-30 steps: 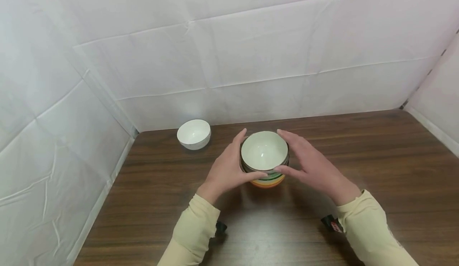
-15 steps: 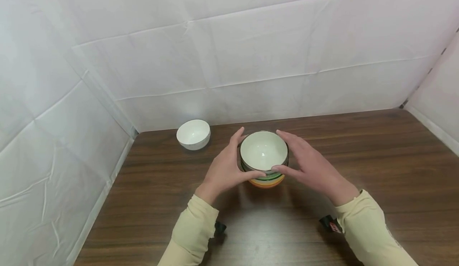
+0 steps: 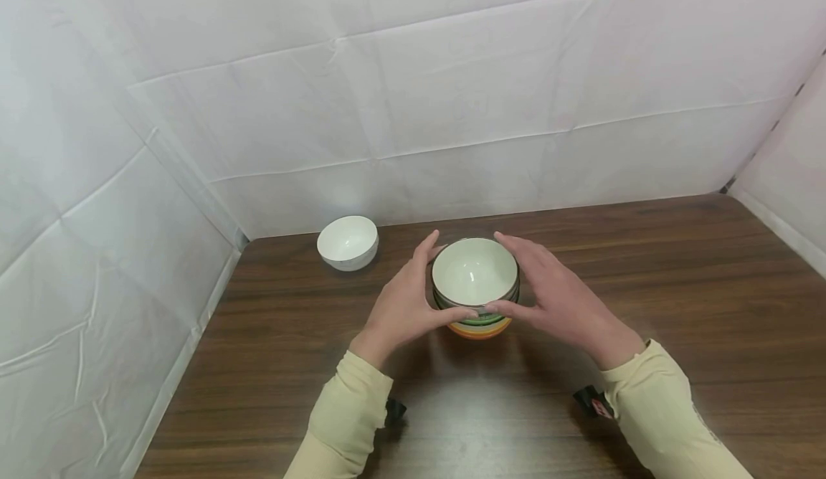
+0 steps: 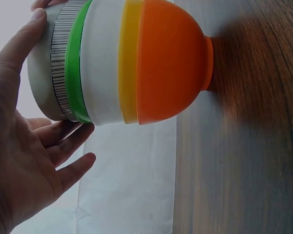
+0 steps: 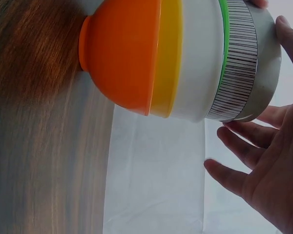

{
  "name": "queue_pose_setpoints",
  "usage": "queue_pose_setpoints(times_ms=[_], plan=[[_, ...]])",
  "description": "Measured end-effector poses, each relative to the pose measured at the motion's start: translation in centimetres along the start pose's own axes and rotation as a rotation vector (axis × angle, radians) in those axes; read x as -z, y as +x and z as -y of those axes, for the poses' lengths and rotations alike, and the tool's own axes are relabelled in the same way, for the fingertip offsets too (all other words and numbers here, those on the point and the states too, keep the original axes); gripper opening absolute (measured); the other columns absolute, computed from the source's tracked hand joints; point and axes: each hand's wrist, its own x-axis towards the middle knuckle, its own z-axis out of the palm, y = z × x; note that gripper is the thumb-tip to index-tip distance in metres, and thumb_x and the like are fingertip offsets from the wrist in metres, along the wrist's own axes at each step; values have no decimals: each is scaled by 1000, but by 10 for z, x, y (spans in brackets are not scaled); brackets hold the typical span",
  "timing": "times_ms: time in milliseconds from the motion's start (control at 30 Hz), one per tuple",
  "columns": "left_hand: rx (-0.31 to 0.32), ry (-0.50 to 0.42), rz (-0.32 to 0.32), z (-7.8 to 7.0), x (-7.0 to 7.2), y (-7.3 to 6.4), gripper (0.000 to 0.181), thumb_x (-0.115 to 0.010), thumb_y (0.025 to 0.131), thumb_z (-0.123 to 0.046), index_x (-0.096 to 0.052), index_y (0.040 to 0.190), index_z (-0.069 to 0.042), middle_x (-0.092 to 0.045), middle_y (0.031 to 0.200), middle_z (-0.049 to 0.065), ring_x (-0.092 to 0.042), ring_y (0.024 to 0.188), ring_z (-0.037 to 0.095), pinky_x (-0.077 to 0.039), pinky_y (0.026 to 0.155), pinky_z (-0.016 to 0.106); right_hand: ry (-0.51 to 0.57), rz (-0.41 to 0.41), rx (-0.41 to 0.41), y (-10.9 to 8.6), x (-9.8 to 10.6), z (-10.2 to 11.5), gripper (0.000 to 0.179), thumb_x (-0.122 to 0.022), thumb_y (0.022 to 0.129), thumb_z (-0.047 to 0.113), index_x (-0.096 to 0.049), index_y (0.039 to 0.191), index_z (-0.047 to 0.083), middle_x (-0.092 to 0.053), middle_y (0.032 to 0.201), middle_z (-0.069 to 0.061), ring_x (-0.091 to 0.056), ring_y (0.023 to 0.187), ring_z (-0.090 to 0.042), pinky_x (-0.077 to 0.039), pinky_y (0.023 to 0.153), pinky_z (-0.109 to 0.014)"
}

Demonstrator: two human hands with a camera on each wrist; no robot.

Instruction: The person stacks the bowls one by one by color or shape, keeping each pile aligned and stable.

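A stack of nested bowls stands upright on the brown wooden table [image 3: 271, 364]. At its base is an orange bowl [image 4: 168, 63], with a yellow bowl [image 4: 129, 63] and a white bowl [image 5: 200, 58] above it. Higher up come a green rim [image 4: 74, 73] and a band of dark vertical stripes [image 5: 237, 58]. The uppermost bowl [image 3: 474, 271] is pale inside with a dark rim. From the left my left hand [image 3: 405, 307] holds this top bowl, thumb at the front and fingers behind. My right hand [image 3: 560, 305] grips it likewise from the right. Some fingertips are hidden behind the stack.
A separate white bowl [image 3: 348, 244] sits at the back left of the table, near the white sheet wall [image 3: 464, 106]. White sheeting also rises on the left and right sides. Dark straps [image 3: 592, 401] show under both wrists.
My right thumb has slid slightly left along the front of the top bowl. Otherwise both hands and the stack are almost still, and the separate white bowl stays in place.
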Motion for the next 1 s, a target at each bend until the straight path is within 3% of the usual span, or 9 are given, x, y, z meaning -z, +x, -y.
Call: queue_pose_setpoints(times_ms=[133,267,467,667,867,1000], plan=[[-3,-7,7,1,2,0,117,-87,70,-51,-18,159,-18,-48,153,0,-49,139,18,-45,111,46,-18,-20,32,1,0,0,94,-79,82,44,-30,156,14,-39,157,-13,-38,143,-34,-41,111,-59],[9,-10,9,5,6,-2,104,-80,79,-51,-21,158,-19,-48,153,-2,-46,142,17,-42,114,48,-48,-28,54,2,0,0,94,-79,82,46,-32,156,14,-39,157,-12,-38,143,-35,-41,111,-59],[40,-7,-52,17,17,-2,81,-66,91,-50,-30,156,-19,-51,151,-1,-46,142,21,-40,115,50,-104,-42,88,4,-1,2,91,-77,81,52,-37,153,14,-41,156,-12,-42,140,-37,-39,112,-59],[132,-34,-215,37,32,1,65,-57,97,-51,-42,149,-15,-54,148,4,-46,142,24,-37,118,48,-138,-78,124,7,-4,1,90,-77,79,56,-42,150,13,-45,153,-9,-45,136,-35,-40,111,-57],[237,66,-457,67,55,8,57,-66,94,-42,-51,139,-8,-54,144,14,-47,135,33,-40,113,50,-137,-82,125,9,-7,0,90,-77,79,56,-42,150,14,-45,153,-7,-47,135,-33,-42,110,-54],[302,142,-503,90,66,11,63,-67,93,-42,-47,141,-7,-47,150,13,-39,140,33,-37,116,48,-128,-73,118,10,-8,1,90,-76,80,56,-41,151,15,-45,153,-9,-47,135,-35,-42,110,-56]])
